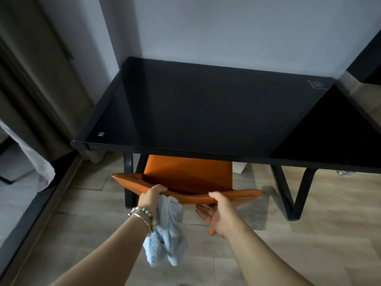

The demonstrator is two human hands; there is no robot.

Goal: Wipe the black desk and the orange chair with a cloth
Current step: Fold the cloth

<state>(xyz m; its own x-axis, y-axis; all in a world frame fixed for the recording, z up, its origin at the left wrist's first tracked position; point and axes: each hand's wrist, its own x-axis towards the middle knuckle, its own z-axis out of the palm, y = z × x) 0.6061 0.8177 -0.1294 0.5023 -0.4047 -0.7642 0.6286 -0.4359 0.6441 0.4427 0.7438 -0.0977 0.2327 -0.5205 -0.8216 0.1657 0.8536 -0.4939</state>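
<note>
The black desk with a glossy top stands against the wall. The orange chair is tucked under its front edge, backrest toward me. My left hand grips the top rim of the backrest and also holds a light blue cloth, which hangs down below the wrist. My right hand holds the backrest rim further right, thumb over the top and fingers straight beneath it.
Black desk legs stand left and right of the chair on the wood floor. A dark curtain and a bed edge with white bedding lie to the left. A clear bottle lies on the floor at right.
</note>
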